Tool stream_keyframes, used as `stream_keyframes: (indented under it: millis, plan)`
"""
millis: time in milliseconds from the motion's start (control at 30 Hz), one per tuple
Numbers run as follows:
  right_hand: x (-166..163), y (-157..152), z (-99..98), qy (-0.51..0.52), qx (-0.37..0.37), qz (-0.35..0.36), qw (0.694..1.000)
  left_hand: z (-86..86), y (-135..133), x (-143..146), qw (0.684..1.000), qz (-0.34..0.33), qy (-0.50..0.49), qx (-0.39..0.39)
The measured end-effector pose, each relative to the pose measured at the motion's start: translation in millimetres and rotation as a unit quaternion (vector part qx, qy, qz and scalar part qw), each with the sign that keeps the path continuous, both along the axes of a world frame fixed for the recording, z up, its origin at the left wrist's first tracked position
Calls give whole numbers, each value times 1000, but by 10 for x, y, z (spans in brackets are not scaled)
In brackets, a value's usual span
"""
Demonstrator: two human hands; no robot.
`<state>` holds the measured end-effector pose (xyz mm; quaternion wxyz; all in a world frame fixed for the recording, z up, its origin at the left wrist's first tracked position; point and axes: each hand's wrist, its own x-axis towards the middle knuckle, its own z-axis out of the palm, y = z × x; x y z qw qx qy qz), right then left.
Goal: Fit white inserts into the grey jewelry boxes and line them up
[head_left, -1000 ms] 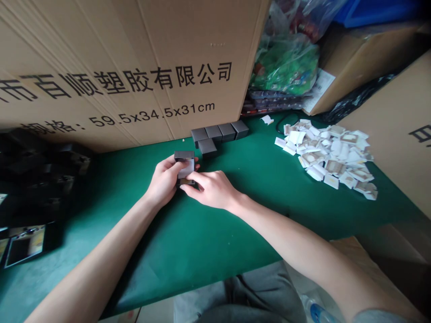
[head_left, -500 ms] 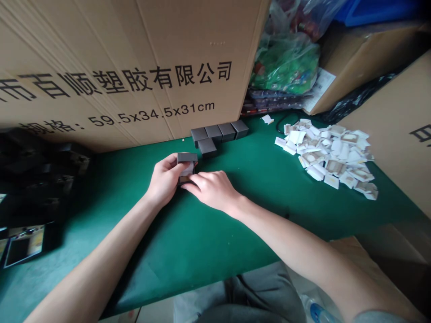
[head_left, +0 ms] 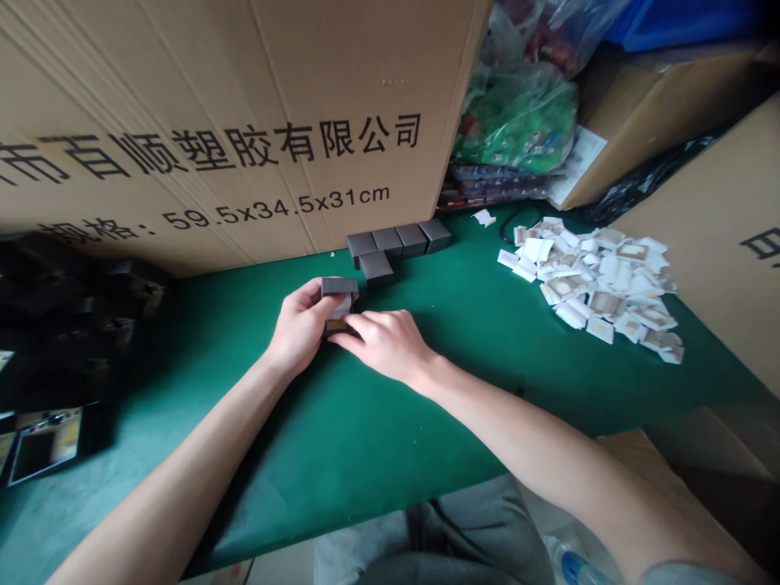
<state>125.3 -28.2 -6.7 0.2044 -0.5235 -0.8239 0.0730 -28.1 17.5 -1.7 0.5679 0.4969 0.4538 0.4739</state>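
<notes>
My left hand (head_left: 298, 327) grips a small dark grey hinged box (head_left: 340, 287) that stands open on the green table (head_left: 366, 422). A pale insert (head_left: 341, 306) shows inside the box. My right hand (head_left: 385, 341) is closed against the front of the same box, its fingertips pressing at the insert. Both hands meet at the box in the middle of the table. Behind them several closed dark grey boxes (head_left: 397, 240) stand in a row against a large carton.
A large printed cardboard carton (head_left: 231, 122) walls off the back. A heap of white paper inserts (head_left: 594, 276) lies at the right. Dark boxes and cases (head_left: 54, 349) pile up at the left. Plastic bags (head_left: 517, 114) and more cartons (head_left: 731, 236) crowd the right.
The box lid has come down a little and the pale insert shows less. Both hands stay at the box, almost unmoved.
</notes>
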Motion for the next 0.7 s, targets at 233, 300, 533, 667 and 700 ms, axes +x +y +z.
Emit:
stream_keyframes:
  millis: [233,300,533,667,700]
  plan:
    - [-1,-1,31,-26,-5,5,1000,12,-21,0,1000,-7,23,10]
    - [-5,-3,44,-20,-22,4,1000,19,-22,2,1000,-9,27,12]
    - [-13,-7,105,-12,-57,4,998,33,-20,-3,999,-15,36,9]
    - [-3,5,65,-11,-37,4,999,41,-13,4,999,-16,36,4]
    - [1,8,49,-9,-32,4,999,46,-12,8,999,-15,35,2]
